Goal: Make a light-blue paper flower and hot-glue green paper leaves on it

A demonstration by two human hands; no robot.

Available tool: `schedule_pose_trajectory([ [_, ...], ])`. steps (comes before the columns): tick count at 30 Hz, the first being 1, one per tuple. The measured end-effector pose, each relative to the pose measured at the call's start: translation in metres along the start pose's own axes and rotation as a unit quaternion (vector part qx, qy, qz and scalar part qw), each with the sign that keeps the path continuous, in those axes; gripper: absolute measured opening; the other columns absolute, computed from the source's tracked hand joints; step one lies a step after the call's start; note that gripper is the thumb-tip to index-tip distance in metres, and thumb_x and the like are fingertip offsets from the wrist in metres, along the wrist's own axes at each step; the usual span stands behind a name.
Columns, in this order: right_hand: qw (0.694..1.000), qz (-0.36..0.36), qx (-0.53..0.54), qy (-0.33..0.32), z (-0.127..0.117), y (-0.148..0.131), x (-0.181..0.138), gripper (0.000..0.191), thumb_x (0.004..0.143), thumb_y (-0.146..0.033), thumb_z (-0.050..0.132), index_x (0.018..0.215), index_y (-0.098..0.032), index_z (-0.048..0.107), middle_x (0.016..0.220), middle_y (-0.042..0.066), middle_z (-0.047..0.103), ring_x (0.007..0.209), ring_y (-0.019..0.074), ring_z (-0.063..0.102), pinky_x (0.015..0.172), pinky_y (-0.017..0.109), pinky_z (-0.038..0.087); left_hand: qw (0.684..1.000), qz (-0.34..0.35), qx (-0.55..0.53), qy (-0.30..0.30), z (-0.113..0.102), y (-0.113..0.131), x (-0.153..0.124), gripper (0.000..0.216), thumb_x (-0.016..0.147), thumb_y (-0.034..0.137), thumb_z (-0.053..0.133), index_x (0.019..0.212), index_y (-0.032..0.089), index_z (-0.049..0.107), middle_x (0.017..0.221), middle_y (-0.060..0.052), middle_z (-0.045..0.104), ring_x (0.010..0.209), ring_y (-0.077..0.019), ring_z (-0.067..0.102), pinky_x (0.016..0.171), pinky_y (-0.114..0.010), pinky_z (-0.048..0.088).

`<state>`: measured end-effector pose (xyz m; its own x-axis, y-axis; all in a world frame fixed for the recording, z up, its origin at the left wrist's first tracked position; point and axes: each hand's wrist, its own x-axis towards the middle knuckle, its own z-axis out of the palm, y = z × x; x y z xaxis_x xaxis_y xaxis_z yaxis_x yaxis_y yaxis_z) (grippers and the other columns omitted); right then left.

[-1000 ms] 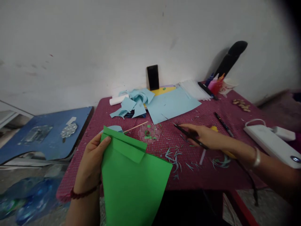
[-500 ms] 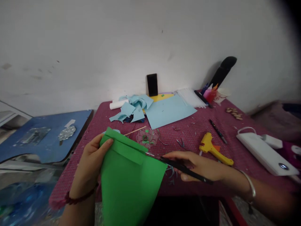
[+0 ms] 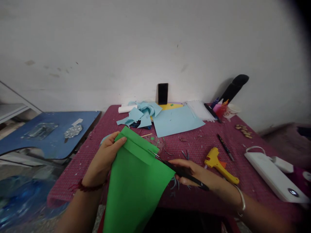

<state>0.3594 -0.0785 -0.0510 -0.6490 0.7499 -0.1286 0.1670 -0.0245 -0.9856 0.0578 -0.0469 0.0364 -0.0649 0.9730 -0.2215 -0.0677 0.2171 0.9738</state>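
Observation:
A large green sheet of paper (image 3: 136, 187) hangs from my left hand (image 3: 104, 158), whose thumb and fingers pinch its upper left corner. Along the top edge a strip (image 3: 138, 150) is partly cut away from the sheet. My right hand (image 3: 191, 171) is closed round black-handled scissors (image 3: 182, 173). Their metal blades point left and lie at the right part of the strip, on the paper. Behind the sheet, a clear plastic flower-shaped piece (image 3: 159, 144) with green bits is partly hidden, as is a thin wooden stick (image 3: 147, 135).
Blue paper scraps (image 3: 145, 113) and a blue sheet (image 3: 177, 121) lie at the back, before a leaning phone (image 3: 163, 94). On the right are a yellow glue gun (image 3: 218, 165), a black pen (image 3: 225, 147), peanuts (image 3: 244, 131) and a white power bank (image 3: 274, 176). A blue table (image 3: 48, 142) stands left.
The scissors have moved left and up, so their blades now overlap the green strip. Both hands and the paper sit slightly higher and further right relative to the view, which has shifted.

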Motion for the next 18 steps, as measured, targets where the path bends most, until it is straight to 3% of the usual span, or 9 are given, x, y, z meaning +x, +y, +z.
schedule_pose_trajectory([
  [8,0.998,-0.025,0.053,-0.008,0.0057,-0.0013,0.0018,0.065,0.077,-0.044,0.075,0.134,-0.019,0.055,0.126,0.014,0.063,0.109,0.0262,0.061,0.092,0.040,0.051,1.000,0.004,0.018,-0.009,0.0041,-0.0047,0.0050,0.029,0.071,0.038,0.075,0.092,0.021,0.062,0.066,0.004,0.069,0.049,-0.0130,0.063,0.047,-0.023,0.052],
  [18,0.998,-0.039,0.053,0.018,0.0082,0.0022,0.0033,0.060,0.078,-0.040,0.075,0.133,-0.021,0.059,0.113,0.011,0.069,0.102,0.0258,0.064,0.088,0.038,0.054,1.000,0.006,0.024,-0.008,0.0057,-0.0042,0.0083,0.033,0.067,0.040,0.076,0.089,0.020,0.062,0.063,0.004,0.068,0.048,-0.0127,0.061,0.045,-0.022,0.050],
])
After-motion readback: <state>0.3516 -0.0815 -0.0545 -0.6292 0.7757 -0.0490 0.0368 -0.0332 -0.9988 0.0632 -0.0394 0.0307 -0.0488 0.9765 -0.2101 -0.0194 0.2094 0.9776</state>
